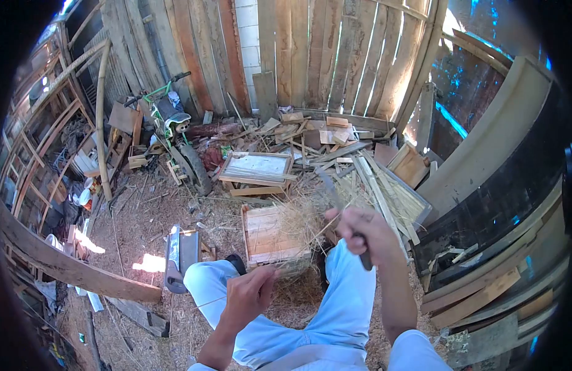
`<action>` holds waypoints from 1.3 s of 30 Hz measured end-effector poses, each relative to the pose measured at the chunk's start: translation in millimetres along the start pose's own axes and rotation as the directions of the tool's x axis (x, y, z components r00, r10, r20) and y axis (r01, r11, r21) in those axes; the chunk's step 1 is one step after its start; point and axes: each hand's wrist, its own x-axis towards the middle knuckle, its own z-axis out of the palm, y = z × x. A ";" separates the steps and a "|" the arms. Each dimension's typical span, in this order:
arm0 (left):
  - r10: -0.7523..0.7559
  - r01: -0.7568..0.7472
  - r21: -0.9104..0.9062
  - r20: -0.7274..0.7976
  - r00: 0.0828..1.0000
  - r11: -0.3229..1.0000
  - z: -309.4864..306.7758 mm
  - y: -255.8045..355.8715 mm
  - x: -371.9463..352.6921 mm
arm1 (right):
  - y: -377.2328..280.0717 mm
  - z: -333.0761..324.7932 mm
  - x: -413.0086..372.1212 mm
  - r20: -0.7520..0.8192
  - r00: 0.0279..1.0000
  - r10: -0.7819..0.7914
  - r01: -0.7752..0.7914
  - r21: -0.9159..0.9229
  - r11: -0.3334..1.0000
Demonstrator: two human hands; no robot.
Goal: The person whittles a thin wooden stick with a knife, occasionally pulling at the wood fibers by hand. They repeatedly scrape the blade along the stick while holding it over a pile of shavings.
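Note:
My right hand [373,234] is closed around the dark handle of a knife [331,185], whose blade points up and away from me. My left hand [249,298], low over my left thigh, pinches a thin strip [210,302] that sticks out to its left. The strip looks like split bamboo or wood, but its far end is hard to make out. Between and beyond my hands lies a heap of pale, straw-like shavings [305,221]. It partly covers a shallow wooden box [261,230] on the ground in front of my knees.
A framed wooden tray [258,166] and scrap wood [326,133] lie ahead by the plank wall. A small green bike [174,117] stands at the back left. A grey plastic case [182,253] sits by my left knee. Boards [483,300] are stacked at right.

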 end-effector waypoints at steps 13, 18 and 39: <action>0.030 -0.029 0.103 -0.014 0.999 0.994 -7.2 -6.9 -5.0 | -11.3 -17.9 -0.8 -0.181 0.972 -0.152 0.164 0.052 0.985; -0.032 0.036 0.143 -0.029 0.999 0.989 -4.8 -12.0 -1.1 | -11.1 -7.6 -4.6 -0.209 0.961 -0.181 0.195 0.051 0.980; -0.217 0.214 -0.116 -0.014 0.976 0.970 -3.8 9.6 9.1 | 31.0 33.4 5.4 0.067 0.997 0.040 -0.043 0.040 0.998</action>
